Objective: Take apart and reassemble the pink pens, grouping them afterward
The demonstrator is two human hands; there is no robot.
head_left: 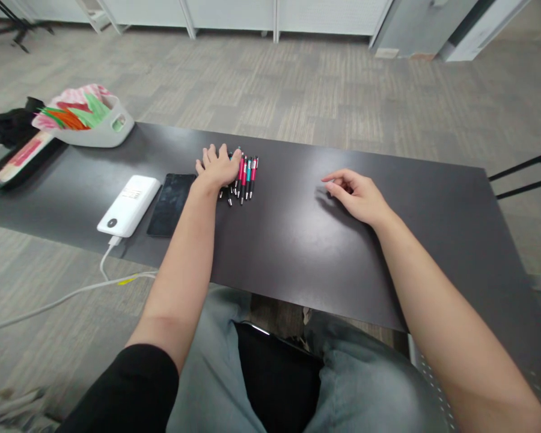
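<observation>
A bunch of several pens (247,176), red and teal with black grips, lies on the dark table (297,240) near its far edge. My left hand (217,168) rests flat on top of the left part of the bunch, fingers spread and pointing away from me. Some pens are hidden under it. My right hand (358,195) lies on the bare tabletop to the right, well apart from the pens, fingers loosely curled and holding nothing.
A black phone (171,203) and a white power bank (129,205) with a white cable (72,294) lie left of my left hand. Farther left stand a grey basket (100,133) with colourful cloth and a black tray (13,165). A chair frame (527,171) shows at the right.
</observation>
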